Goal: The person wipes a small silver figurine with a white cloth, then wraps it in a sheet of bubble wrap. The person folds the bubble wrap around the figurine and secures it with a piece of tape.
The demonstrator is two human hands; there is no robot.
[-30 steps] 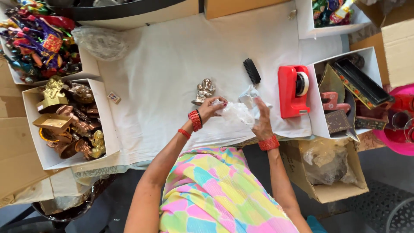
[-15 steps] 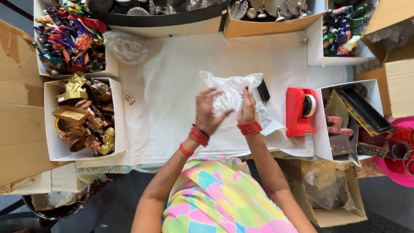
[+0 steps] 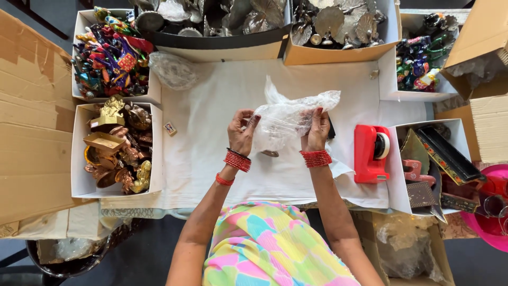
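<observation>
Centre of frame: left hand (image 3: 242,132) and right hand (image 3: 317,132) hold a crumpled clear plastic wrap (image 3: 288,117) just above the white surface (image 3: 211,106), fingers of each pinching its lower edges. A small metal piece (image 3: 271,153) shows below the wrap. Risk: thin film could tear or slip, dropping the piece.

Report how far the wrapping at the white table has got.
Done: nothing wrapped shows on the white cloth. In hand: the left hand and right hand hold a clear plastic bag over a small metal piece. Left: the box of brass figurines remains full, and the red tape dispenser sits untouched.
</observation>
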